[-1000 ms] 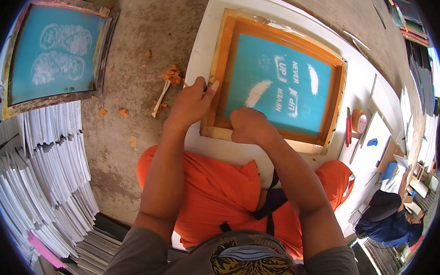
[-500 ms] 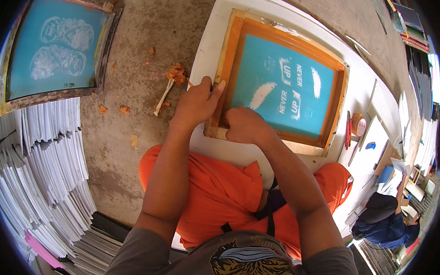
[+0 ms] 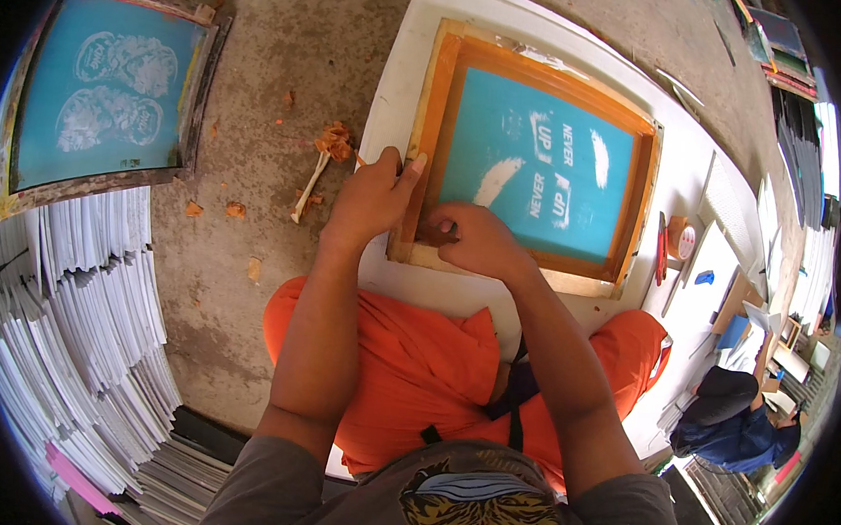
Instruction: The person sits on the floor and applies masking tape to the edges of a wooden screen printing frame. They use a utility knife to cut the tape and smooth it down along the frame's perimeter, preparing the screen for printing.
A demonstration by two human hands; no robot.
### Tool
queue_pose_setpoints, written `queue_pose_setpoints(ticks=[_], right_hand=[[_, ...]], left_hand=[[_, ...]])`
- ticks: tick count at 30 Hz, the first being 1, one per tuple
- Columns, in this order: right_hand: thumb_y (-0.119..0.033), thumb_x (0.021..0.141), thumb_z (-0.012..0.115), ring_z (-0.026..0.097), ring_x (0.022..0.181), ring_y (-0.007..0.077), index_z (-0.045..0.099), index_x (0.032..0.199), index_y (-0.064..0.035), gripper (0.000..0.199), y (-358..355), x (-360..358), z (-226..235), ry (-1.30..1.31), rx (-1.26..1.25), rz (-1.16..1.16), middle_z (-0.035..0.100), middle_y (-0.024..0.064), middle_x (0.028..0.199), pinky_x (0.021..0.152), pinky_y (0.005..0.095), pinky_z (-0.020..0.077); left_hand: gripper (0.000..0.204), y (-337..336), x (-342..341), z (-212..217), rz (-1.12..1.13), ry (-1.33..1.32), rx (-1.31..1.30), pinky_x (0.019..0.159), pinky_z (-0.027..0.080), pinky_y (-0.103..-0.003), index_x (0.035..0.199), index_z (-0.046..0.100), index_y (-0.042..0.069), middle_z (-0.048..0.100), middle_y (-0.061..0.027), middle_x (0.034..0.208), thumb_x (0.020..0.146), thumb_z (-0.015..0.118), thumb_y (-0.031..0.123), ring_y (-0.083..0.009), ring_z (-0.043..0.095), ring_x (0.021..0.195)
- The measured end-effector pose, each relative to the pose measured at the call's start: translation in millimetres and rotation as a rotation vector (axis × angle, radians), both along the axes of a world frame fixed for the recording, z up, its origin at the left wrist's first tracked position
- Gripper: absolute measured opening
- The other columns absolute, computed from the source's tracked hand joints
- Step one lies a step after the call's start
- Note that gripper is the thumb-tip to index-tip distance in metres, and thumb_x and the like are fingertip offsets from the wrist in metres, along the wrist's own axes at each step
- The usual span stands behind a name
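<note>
A screen-printing frame [image 3: 427, 103] lies on a white board [image 3: 396, 74] in front of me. Its blue-green mesh [image 3: 558, 128] carries white lettering and pale smears, and glossy orange-brown tape [image 3: 551, 71] lines the inner sides. My left hand [image 3: 372, 195] grips the frame's left side, thumb on top and fingers around the outer edge. My right hand [image 3: 482, 242] is inside the near left corner, fingers curled and pinched together. Something dark brown shows at its fingertips, too small to name. The right hand covers that corner.
Crumpled brown tape [image 3: 335, 141] and scraps lie on the concrete floor at left, below a second screen frame [image 3: 203, 93]. Stacks of white sheets [image 3: 91, 286] fill the lower left. Right of the frame are a red-handled tool [image 3: 663, 250] and a tape roll [image 3: 681, 240]. Another person [image 3: 737, 426] sits far right.
My right hand has turned slightly and its thumb now shows at the corner. The left hand keeps its grip on the frame. The view has shifted a little.
</note>
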State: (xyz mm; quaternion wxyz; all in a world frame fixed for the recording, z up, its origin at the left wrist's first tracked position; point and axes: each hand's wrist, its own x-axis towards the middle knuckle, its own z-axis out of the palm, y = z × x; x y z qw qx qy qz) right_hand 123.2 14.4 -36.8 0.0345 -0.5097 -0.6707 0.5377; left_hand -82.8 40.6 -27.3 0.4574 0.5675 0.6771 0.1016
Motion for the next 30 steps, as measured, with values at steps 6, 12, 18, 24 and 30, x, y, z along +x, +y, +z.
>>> queue_pose_setpoints(ticks=[6,12,18,24,30], right_hand=[[-0.007,0.072,0.066,0.070,0.095,0.0334,0.073,0.110,-0.0015,0.039,-4,-8,7,-0.151,0.051,0.161,0.073,0.0162,0.107,0.083,0.0403,0.0562],[-0.002,0.075,0.063,0.072,0.099,0.0312,0.071,0.120,0.0004,0.046,5,4,2,-0.005,-0.009,-0.032,0.075,0.0181,0.109,0.089,0.0383,0.0570],[0.003,0.078,0.057,0.071,0.109,0.0289,0.066,0.128,0.0041,0.051,1,-4,-5,0.166,-0.204,-0.059,0.072,0.0231,0.119,0.096,0.0382,0.0563],[0.004,0.080,0.056,0.068,0.120,0.0328,0.058,0.137,0.0027,0.057,-1,13,0,0.260,-0.353,-0.196,0.069,0.0260,0.128,0.102,0.0420,0.0538],[0.000,0.080,0.061,0.065,0.123,0.0327,0.062,0.131,0.0031,0.051,0,0,7,0.210,-0.200,-0.139,0.068,0.0194,0.130,0.107,0.0389,0.0504]], left_hand=[[0.053,0,1,4,-0.002,-0.010,0.000,0.075,0.052,-0.052,0.098,0.054,0.000,0.066,-0.0240,0.081,0.109,0.048,0.051,-0.0448,0.068,0.084],[0.053,-1,-2,-1,0.017,-0.027,-0.004,0.074,0.052,-0.051,0.097,0.054,0.000,0.066,-0.0239,0.080,0.108,0.048,0.051,-0.0440,0.068,0.081],[0.052,-1,1,-1,0.022,-0.023,0.011,0.072,0.051,-0.050,0.096,0.054,0.001,0.064,-0.0228,0.077,0.108,0.049,0.052,-0.0426,0.067,0.077],[0.051,-3,-2,-5,0.031,-0.022,0.033,0.070,0.050,-0.049,0.096,0.054,0.000,0.063,-0.0217,0.075,0.108,0.050,0.050,-0.0402,0.066,0.074],[0.051,1,-1,2,0.050,-0.042,-0.021,0.070,0.050,-0.049,0.096,0.054,0.000,0.063,-0.0220,0.076,0.107,0.053,0.050,-0.0403,0.066,0.076]])
